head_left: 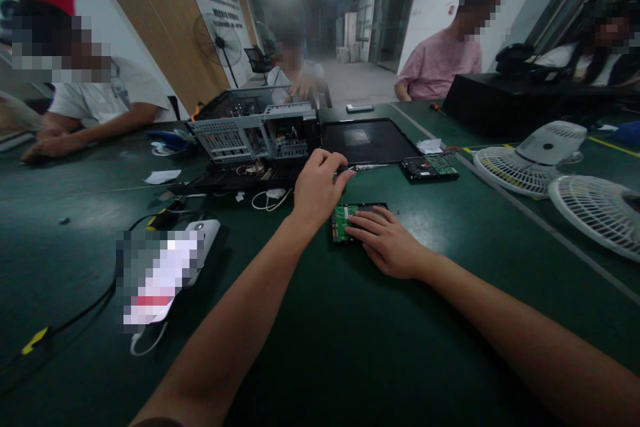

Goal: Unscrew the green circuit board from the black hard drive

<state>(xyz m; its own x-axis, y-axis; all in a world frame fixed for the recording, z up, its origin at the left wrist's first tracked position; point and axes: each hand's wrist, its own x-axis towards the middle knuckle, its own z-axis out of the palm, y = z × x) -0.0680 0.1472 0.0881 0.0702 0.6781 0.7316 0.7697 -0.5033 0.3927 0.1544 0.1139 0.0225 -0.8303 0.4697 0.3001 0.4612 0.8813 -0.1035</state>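
On a green table point(280, 380), an opened computer case point(250, 137) and a loose drive point(429, 169) are seen. Also outside, a nearer drive point(343, 219) is partly covered by the right hand point(390, 245), fingers slightly spread; whether anything is pinched by the curled left hand point(320, 185), or left undone, cannot be told.

Probable drives point(345, 219) on green table point(320, 340)
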